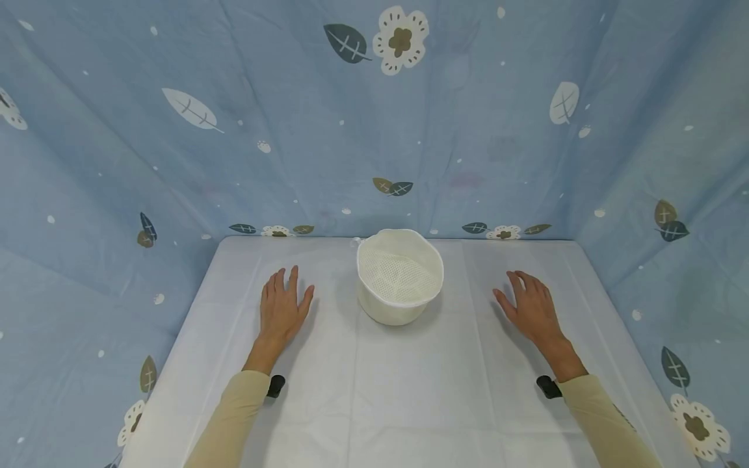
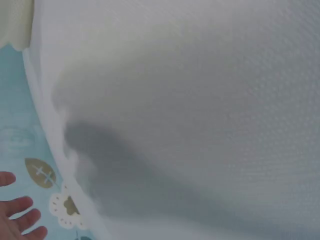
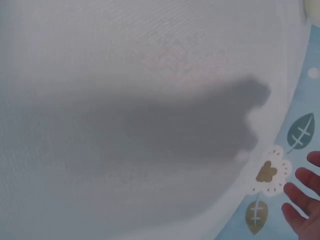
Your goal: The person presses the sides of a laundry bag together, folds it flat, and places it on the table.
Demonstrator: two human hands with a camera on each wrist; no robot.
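Note:
A cream-white mesh basket [image 1: 393, 312] with a wavy rim stands upright near the back middle of the white table. To its left, my left hand [image 1: 282, 311] hovers palm down with fingers spread, holding nothing. On the other side, my right hand [image 1: 531, 309] is also apart from the basket, its fingers loosely bent and nothing in its grasp. Part of the basket [image 2: 15, 22] shows at the upper left corner of the left wrist view, while the left hand's fingertips [image 2: 27, 220] appear low at the left. In the right wrist view, fingers [image 3: 297, 197] show at the lower right.
A white cloth covers the table [image 1: 421, 390], and the hands cast shadows on it. Blue curtain [image 1: 310, 130] with leaf and flower prints surrounds the back and both sides. Dark wrist devices [image 1: 276, 386] show at both sleeves.

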